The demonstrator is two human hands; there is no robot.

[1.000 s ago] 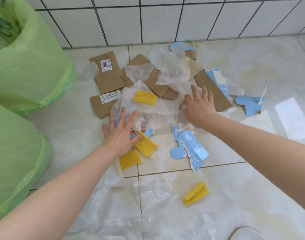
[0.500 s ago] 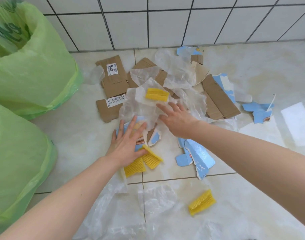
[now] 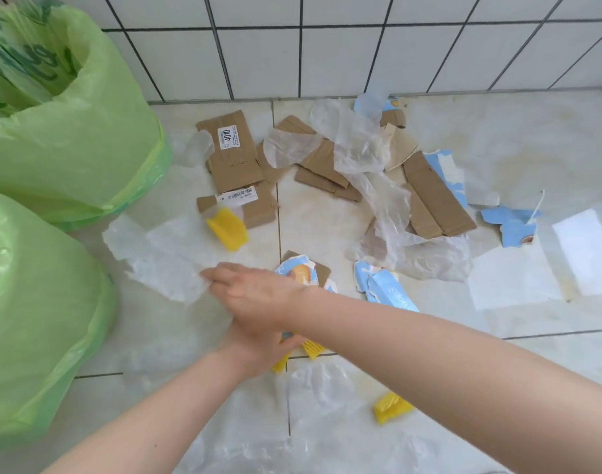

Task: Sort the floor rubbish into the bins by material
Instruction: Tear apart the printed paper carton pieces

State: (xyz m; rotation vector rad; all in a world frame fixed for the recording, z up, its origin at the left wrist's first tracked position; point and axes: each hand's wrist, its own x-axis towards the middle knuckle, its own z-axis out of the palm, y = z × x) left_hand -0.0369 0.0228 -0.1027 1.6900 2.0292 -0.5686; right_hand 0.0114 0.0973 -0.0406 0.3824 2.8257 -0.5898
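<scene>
Rubbish lies scattered on the tiled floor: brown cardboard pieces, torn blue-and-white carton scraps, yellow foam pieces and clear plastic sheets. My right hand reaches across to the left and pinches the edge of a clear plastic sheet; one yellow foam piece rests on that sheet's far side. My left hand lies under my right wrist, on the yellow foam pieces by a tile joint. Its fingers are mostly hidden.
Two bins lined with green bags stand at the left, one at the back and one nearer. A white tiled wall closes the back. White paper sheets lie at the right, and more clear plastic lies near me.
My right hand has swept from the pile's centre leftwards across my left hand, dragging the clear plastic sheet and a yellow foam piece towards the bins. My left hand has drawn back slightly.
</scene>
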